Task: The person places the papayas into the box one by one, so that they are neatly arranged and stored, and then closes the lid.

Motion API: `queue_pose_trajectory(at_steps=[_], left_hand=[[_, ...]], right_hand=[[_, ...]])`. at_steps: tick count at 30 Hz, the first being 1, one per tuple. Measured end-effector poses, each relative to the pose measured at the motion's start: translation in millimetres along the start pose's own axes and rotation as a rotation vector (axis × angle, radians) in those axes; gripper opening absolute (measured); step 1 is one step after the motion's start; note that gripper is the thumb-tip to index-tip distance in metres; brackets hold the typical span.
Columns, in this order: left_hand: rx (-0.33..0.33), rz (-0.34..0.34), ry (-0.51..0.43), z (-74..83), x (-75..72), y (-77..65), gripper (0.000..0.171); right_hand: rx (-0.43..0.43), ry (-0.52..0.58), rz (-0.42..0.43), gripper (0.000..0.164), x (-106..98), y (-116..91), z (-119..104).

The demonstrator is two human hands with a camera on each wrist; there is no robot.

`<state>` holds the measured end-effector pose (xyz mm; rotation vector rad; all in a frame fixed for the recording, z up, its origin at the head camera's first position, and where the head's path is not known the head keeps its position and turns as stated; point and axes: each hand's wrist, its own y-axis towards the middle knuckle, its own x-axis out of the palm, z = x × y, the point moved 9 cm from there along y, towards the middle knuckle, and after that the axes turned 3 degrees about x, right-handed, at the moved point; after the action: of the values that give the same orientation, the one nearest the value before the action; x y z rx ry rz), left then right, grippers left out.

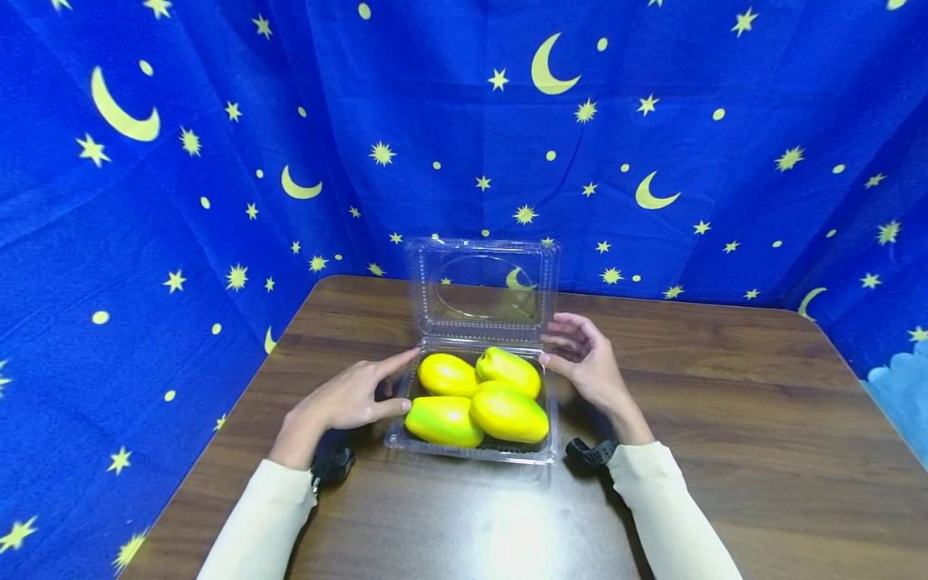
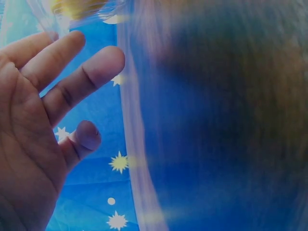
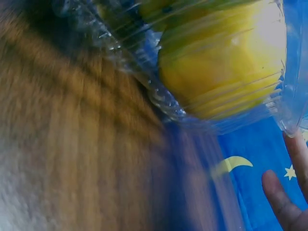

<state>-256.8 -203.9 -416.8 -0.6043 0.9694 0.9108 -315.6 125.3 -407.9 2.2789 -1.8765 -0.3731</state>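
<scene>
A clear plastic clamshell box sits on the table with its hinged lid standing raised at the back. Several smooth yellow-green fruits, like mangoes or small papayas, fill its base; one lies at the front right, another at the front left. At the box's left side is my left hand, index fingertip at the back corner and thumb tip beside the front-left fruit. My right hand is at the right side near the hinge, thumb at the rim. In the right wrist view a fingertip meets the clear plastic edge.
The brown wood-grain table extends on both sides of the box. Behind it hangs a blue cloth with yellow moons and stars. Dark straps circle both wrists, below pale sleeves.
</scene>
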Motion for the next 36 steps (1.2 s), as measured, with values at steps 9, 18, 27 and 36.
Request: queue_pose_trajectory(at_steps=[9,18,27,36], left_hand=[[0.016,0.015,0.014,0.6,-0.1,-1.3,0.082],[-0.009,-0.002,0.017,1.0,1.1,-1.5,0.082],[-0.013,-0.009,0.023,0.6,1.2,-2.1,0.083],[0.025,0.026,0.013,3.4,0.5,-2.3,0.083]], right_hand=[[-0.047,0.012,0.006,0.033,-4,-7,-9],[-0.042,-0.040,-0.017,0.035,-6,-15,-15],[-0.027,-0.121,-0.028,0.035,-6,-26,-16],[-0.093,-0.159,-0.031,0.032,-4,-35,-22]])
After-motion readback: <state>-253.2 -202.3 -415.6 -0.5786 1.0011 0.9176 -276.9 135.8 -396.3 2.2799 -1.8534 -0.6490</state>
